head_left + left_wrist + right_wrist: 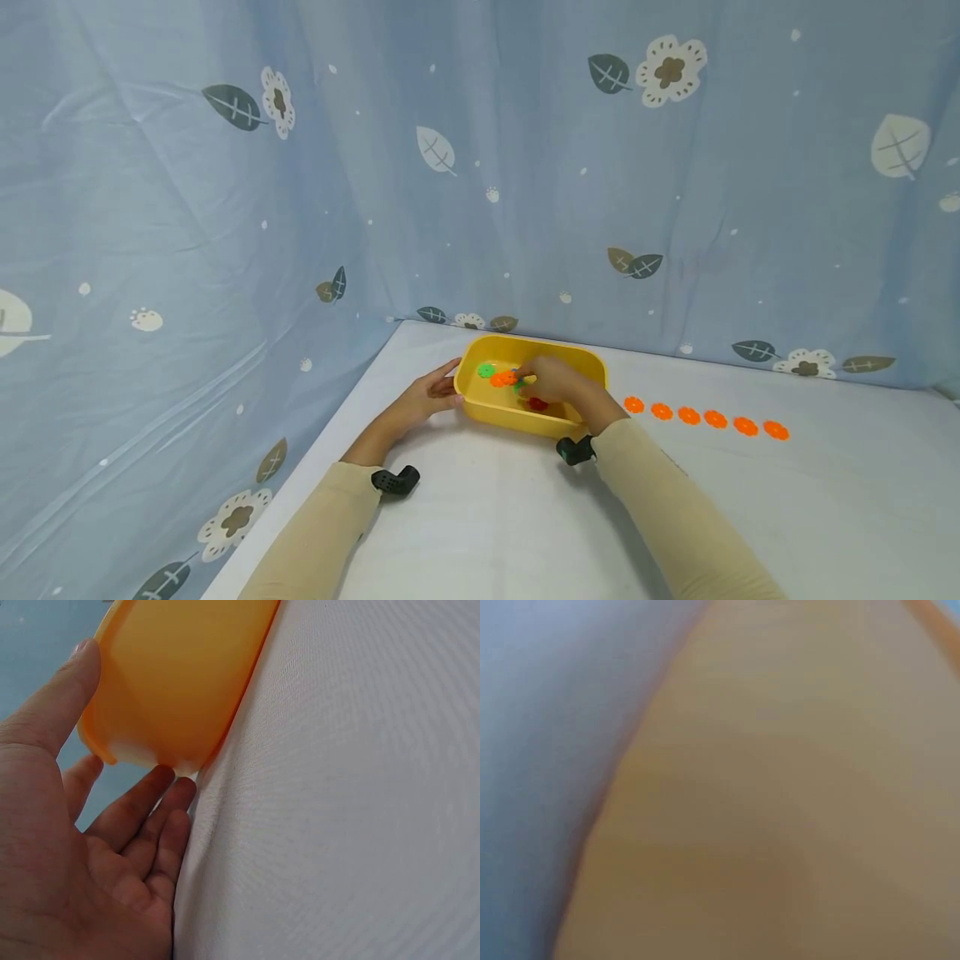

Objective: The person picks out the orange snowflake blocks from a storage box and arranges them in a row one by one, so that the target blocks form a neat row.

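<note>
A yellow plastic basin [525, 423] stands on the white table. My left hand [423, 396] is at its left end; in the left wrist view the thumb lies along the basin's side and the loosely bent fingers [131, 806] rest right at its end wall. My right hand [551, 379] reaches into the basin, fingertips down among small flower-shaped plastic discs. Orange discs [501, 380] lie right at these fingertips, a green disc [487, 370] farther left, and a red piece [537, 404] under the hand. I cannot tell whether the right fingers pinch a piece.
Right of the basin, several orange discs [688, 415] lie in a slanting row on the white tablecloth [750, 508]. A blue patterned curtain [525, 208] hangs behind and to the left. The basin wall [765, 825] fills most of the right wrist view, blurred.
</note>
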Tool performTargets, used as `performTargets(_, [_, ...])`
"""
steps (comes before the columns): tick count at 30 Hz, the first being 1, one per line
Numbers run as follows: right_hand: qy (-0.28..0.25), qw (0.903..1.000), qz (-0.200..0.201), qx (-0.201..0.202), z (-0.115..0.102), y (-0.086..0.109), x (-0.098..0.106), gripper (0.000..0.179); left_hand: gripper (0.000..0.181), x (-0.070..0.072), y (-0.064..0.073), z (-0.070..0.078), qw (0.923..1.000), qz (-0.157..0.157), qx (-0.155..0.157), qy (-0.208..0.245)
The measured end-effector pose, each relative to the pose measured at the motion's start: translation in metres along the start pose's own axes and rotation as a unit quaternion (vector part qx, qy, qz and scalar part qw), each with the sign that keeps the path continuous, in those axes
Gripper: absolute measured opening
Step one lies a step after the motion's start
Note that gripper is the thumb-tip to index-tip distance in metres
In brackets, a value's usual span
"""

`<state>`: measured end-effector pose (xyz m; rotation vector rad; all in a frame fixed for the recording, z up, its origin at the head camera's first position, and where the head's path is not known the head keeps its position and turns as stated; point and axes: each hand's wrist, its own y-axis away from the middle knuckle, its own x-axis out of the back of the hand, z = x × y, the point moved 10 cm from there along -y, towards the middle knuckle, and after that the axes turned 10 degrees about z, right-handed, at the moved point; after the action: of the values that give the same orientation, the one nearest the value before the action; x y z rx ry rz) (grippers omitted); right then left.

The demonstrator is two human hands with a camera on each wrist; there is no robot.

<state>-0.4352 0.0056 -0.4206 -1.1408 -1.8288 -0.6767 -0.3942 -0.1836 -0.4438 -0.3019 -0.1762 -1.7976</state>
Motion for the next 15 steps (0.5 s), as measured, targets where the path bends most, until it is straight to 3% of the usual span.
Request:
performTargets(5, [-0.005, 1.0, -0.003, -0.002, 0.002, 0.001, -0.004, 0.032, 0.083, -0.003, 0.008, 0.016, 1.0, -0.004, -0.006, 0.003])
performTargets(9, [-0.01, 0.9998, 0.013, 0.013, 0.001, -0.002, -0.003, 0.031, 0.081, -0.003, 0.01, 0.019, 0.9999, 0.0, -0.012, 0.007])
performTargets(15, [0.053, 0.9983, 0.001, 0.024, 0.001, -0.004, -0.011, 0.042, 0.081, -0.004, 0.01, 0.021, 1.0, -0.003, -0.006, 0.004])
